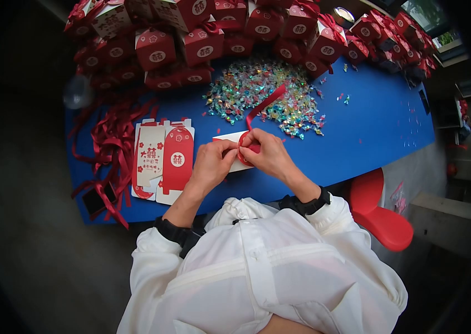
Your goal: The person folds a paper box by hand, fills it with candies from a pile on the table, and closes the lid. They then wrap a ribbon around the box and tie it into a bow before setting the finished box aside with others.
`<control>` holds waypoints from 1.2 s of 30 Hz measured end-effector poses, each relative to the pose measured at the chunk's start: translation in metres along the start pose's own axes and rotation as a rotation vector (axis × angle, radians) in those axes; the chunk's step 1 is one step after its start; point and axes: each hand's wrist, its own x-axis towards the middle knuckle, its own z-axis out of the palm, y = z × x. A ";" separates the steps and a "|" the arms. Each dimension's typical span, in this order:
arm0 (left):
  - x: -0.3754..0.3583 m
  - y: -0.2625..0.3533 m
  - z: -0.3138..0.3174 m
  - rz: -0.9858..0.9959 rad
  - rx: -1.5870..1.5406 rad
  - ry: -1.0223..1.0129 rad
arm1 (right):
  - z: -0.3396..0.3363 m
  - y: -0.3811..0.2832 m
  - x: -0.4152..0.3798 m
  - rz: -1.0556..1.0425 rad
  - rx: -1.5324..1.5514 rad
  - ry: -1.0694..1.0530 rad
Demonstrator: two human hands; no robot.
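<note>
Both hands meet over a small white and red box (225, 137) near the blue table's front edge. My left hand (214, 161) pinches the red ribbon from the left side. From the right, my right hand (269, 153) pinches the same red ribbon (266, 106), and its long loose end rises up toward the candies. The fingertips nearly touch, and they hide the place where the ribbon meets the box. Flat unfolded red and white cartons (178, 155) lie left of my left hand.
Wrapped candies (266, 89) form a heap behind the hands. Finished red boxes (202, 44) are stacked along the back. Loose red ribbons (107, 139) lie at the left of the blue table (352, 133). A red chair (383, 217) stands at the right.
</note>
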 end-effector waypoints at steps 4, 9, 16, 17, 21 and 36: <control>0.000 -0.004 0.003 0.019 0.004 0.046 | 0.003 0.007 -0.002 -0.011 0.089 0.021; -0.001 0.002 0.005 0.084 0.036 0.091 | 0.001 0.008 -0.004 -0.045 0.083 0.014; 0.000 -0.013 0.003 0.036 -0.192 0.139 | -0.001 0.008 -0.005 -0.087 0.144 -0.032; 0.000 -0.013 0.003 0.034 -0.244 0.141 | -0.002 0.009 -0.004 -0.105 0.136 -0.052; -0.004 -0.005 -0.001 0.089 -0.137 0.067 | -0.001 0.007 -0.006 -0.075 0.136 -0.048; 0.000 -0.021 -0.005 -0.021 -0.515 0.069 | -0.006 0.007 -0.004 -0.081 0.081 -0.057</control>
